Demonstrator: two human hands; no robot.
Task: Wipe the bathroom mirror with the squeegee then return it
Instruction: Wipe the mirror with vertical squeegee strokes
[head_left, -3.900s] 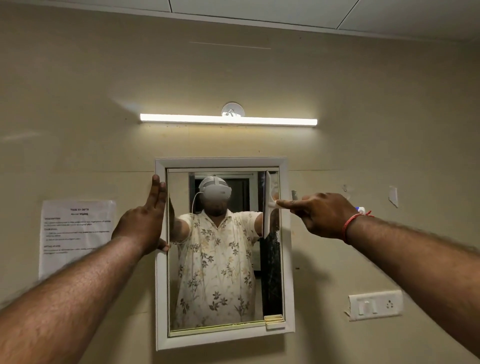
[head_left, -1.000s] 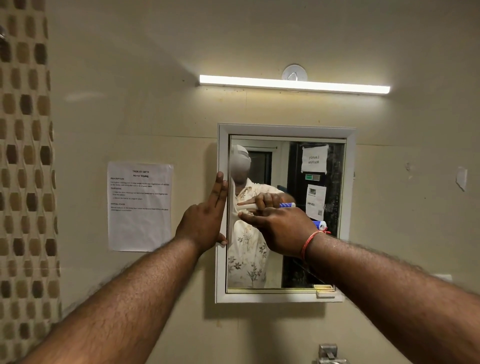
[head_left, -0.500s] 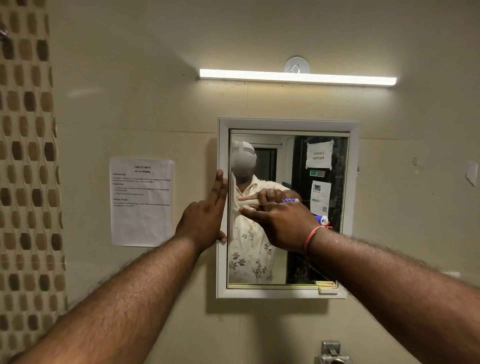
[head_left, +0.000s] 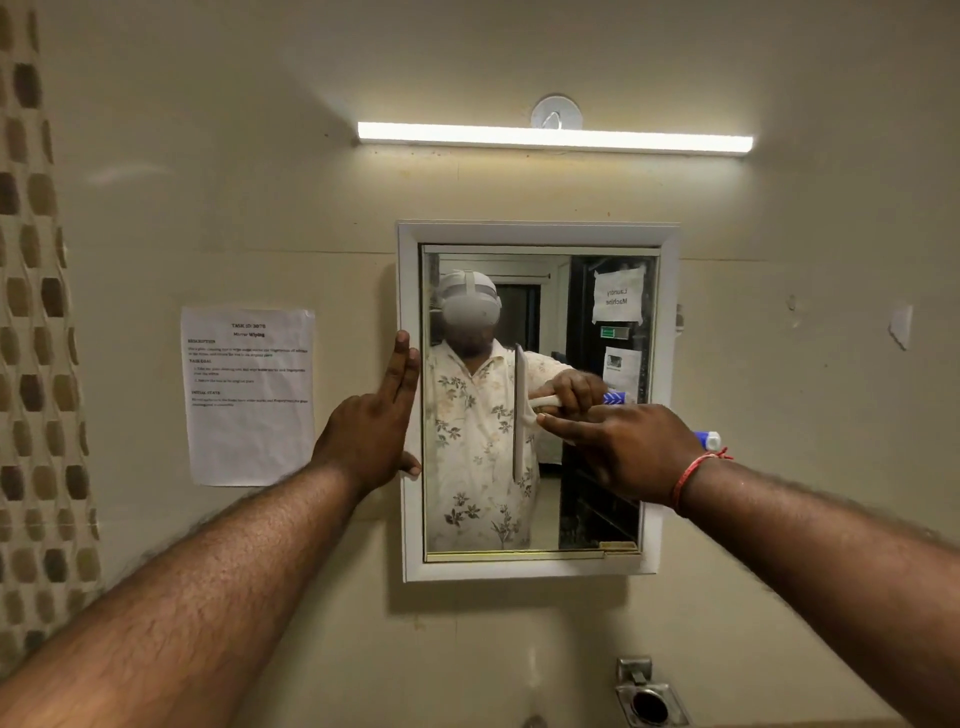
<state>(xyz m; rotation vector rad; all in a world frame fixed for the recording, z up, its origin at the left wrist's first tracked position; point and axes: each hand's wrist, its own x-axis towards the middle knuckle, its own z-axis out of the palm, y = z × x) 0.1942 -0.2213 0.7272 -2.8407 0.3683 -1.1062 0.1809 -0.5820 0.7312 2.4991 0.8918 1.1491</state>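
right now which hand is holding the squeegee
The right hand, wearing a red wrist thread, grips the squeegee against the glass. The left hand is flat on the mirror frame.

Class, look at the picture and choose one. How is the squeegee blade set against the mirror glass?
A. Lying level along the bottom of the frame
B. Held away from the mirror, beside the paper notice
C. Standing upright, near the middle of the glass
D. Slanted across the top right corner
C: the squeegee blade runs top to bottom near the middle of the mirror, held by the right hand.
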